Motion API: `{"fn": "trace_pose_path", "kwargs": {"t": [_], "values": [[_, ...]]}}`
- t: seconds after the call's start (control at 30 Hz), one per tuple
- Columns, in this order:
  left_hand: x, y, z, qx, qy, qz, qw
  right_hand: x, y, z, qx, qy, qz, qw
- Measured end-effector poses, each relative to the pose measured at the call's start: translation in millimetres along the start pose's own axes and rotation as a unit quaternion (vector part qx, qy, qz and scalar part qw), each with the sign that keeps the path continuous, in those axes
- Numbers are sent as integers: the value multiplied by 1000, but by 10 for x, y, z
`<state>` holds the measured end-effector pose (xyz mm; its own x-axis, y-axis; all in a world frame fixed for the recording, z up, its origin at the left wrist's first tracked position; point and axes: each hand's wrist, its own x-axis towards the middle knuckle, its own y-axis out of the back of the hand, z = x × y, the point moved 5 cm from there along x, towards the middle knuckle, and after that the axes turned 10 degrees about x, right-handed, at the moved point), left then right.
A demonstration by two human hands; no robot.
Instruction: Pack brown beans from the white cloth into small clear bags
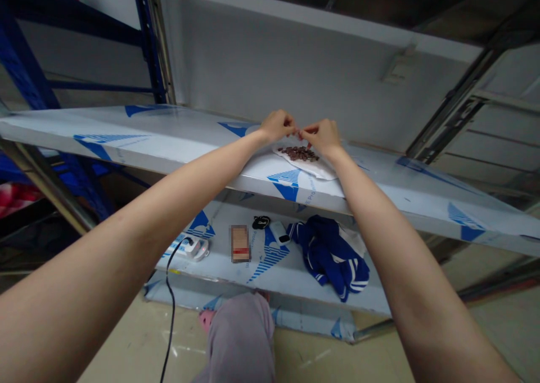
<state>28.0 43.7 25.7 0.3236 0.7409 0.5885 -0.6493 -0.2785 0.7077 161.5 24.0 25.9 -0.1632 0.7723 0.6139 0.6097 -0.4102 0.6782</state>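
My left hand [279, 125] and my right hand [325, 138] meet above the upper shelf, thumbs and fingers pinched together. Between their fingertips is something tiny and reddish that is too small to name. Just below them lies a heap of small reddish-brown pieces [300, 153], like beans or nuts. The heap rests on a white sheet of paper or cloth [323, 172], spread near the front edge of the shelf. My right fingers partly cover the heap's far side.
The upper shelf [169, 141] has blue-printed film on it. On the shelf below are a power strip [196, 251] with a black cable [171, 293], a blurred-out rectangular item [240, 243], a small black item [261, 222], a pale device [278, 231] and blue striped clothing [329, 253].
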Motion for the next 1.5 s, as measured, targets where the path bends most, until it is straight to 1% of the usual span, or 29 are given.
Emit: {"fn": "trace_pose_path", "kwargs": {"t": [0.1,0.13,0.2,0.27,0.3,0.37,0.43,0.5,0.57,0.63,0.73,0.93,1.1,1.2,1.33,1.37,1.4,1.5], "values": [[-31,-39,64,22,0,-31,999,3,58,48,-40,7,37,998],[-41,-47,78,31,2,-36,999,6,65,66,-43,7,39,998],[-61,-40,92,57,11,-27,998,11,63,89,-38,4,28,999],[-82,-4,102,85,13,5,996,9,63,87,-30,-3,26,999],[-92,19,114,97,4,27,995,5,70,79,-27,-8,32,999],[-115,60,152,117,-31,77,990,-5,97,58,-25,-23,58,998],[-137,62,193,139,-76,106,982,-18,125,38,-25,-36,84,996],[-144,7,214,165,-112,90,976,-27,132,23,-24,-42,92,995],[-138,-55,212,180,-129,61,973,-29,120,9,-17,-40,83,996],[-125,-76,198,182,-129,54,973,-29,110,-5,-7,-32,75,997],[-108,-52,174,175,-118,64,975,-28,113,-17,2,-25,78,997],[-110,-30,160,167,-104,52,979,-22,119,-4,4,-20,76,997],[-113,19,188,186,-94,75,975,-3,102,23,0,-27,57,998],[-117,53,205,205,-95,93,970,-10,100,41,-11,-45,37,998],[-119,74,189,233,-85,100,964,-52,167,99,-106,-90,51,989],[-119,78,182,238,-81,102,963,-63,172,122,-130,-104,40,985],[-120,80,177,242,-79,103,961,-72,163,147,-146,-117,17,982],[-126,75,178,255,-83,99,958,-101,85,195,-145,-137,-87,976]]}}
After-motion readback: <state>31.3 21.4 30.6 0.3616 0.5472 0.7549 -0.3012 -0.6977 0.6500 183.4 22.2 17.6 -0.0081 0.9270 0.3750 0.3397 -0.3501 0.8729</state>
